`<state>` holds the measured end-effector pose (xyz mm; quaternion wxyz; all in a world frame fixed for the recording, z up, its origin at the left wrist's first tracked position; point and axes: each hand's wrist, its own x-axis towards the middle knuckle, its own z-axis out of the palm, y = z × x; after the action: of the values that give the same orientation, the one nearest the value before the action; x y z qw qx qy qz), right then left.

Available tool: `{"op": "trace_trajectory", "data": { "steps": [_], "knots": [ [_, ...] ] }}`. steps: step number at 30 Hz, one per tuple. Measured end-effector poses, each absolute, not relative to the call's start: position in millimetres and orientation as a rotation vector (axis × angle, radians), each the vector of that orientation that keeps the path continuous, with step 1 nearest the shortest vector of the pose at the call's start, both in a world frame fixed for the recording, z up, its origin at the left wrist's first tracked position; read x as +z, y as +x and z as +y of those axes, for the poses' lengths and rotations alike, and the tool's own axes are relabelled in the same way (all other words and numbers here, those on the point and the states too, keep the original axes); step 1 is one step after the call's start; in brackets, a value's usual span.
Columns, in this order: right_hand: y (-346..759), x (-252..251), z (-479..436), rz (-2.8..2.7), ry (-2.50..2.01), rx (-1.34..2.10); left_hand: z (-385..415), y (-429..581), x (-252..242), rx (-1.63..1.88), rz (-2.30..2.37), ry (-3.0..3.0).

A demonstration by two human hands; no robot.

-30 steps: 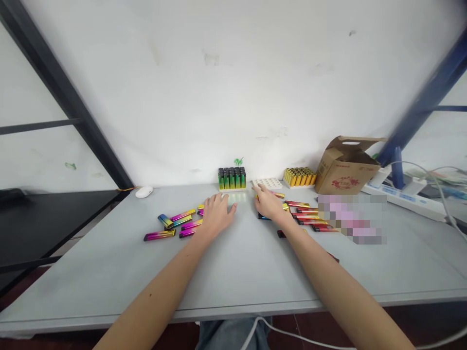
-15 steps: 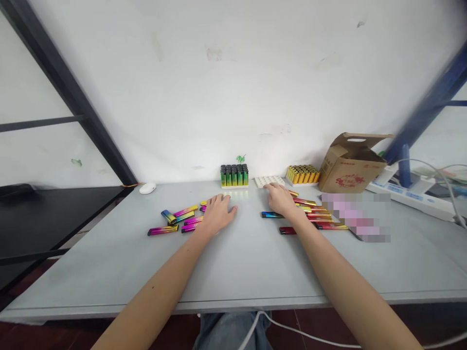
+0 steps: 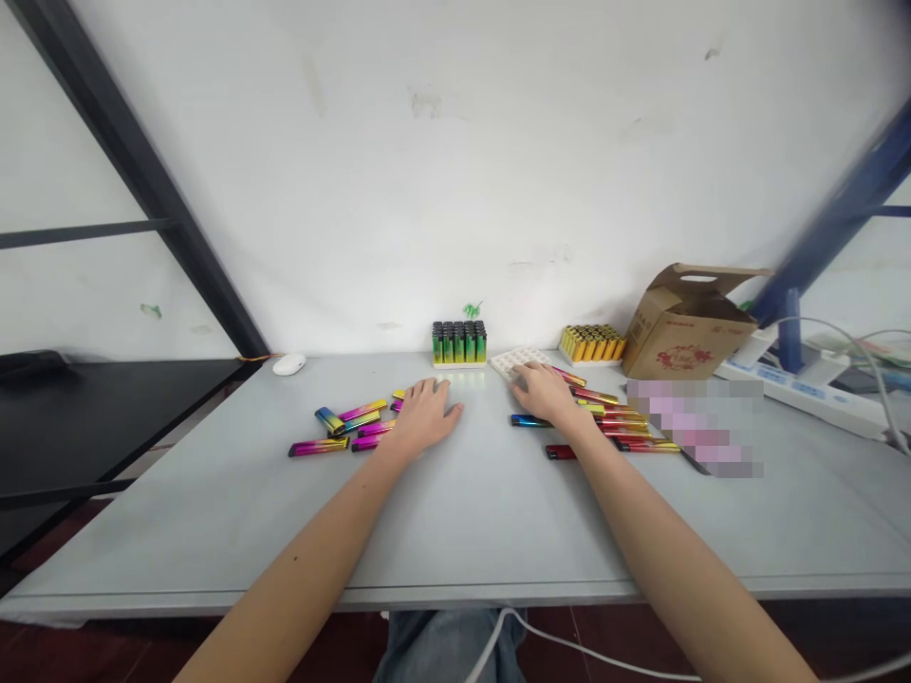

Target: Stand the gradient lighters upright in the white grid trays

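My left hand (image 3: 424, 417) lies flat with its fingers stretched and thumb apart, beside a loose group of purple-and-yellow lighters (image 3: 370, 429) and partly over them. Nothing is held in it. My right hand (image 3: 545, 393) grips the near edge of a white lighter tray (image 3: 513, 359) with rows of holes, which sits turned at an angle on the table. Where its fingertips meet the tray is partly hidden. Under and right of that hand lie several red, gold and pink lighters (image 3: 626, 423), with a blue lighter (image 3: 528, 420) by the wrist.
Against the wall stand a tray of upright green lighters (image 3: 459, 343) and one of yellow lighters (image 3: 592, 343). An open cardboard box (image 3: 687, 332), a power strip (image 3: 811, 394) and a blurred pinkish item (image 3: 690, 427) occupy the right. A white earphone case (image 3: 288, 365) lies at the back left.
The white tray has turned, its left end coming nearer to me, with my right hand at its edge. My left hand stays in nearly the same place.
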<state>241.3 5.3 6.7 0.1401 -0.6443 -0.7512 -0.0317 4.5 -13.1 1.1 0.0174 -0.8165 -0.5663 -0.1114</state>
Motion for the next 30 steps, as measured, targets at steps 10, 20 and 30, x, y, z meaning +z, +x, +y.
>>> {"op": "trace_trajectory", "data": {
  "steps": [10, 20, 30],
  "knots": [
    [208, 23, -20, -2.312, -1.656, -0.036, -18, 5, 5, -0.410, -1.823, -2.578],
    [205, 23, -22, -2.198, -1.225, 0.314, -13, -3, 0, -0.436, -1.633, -2.776],
    [219, 13, -19, -2.384, -1.463, 0.190, -9, -15, 11, -0.477, -1.565, -2.820]
  ]
}}
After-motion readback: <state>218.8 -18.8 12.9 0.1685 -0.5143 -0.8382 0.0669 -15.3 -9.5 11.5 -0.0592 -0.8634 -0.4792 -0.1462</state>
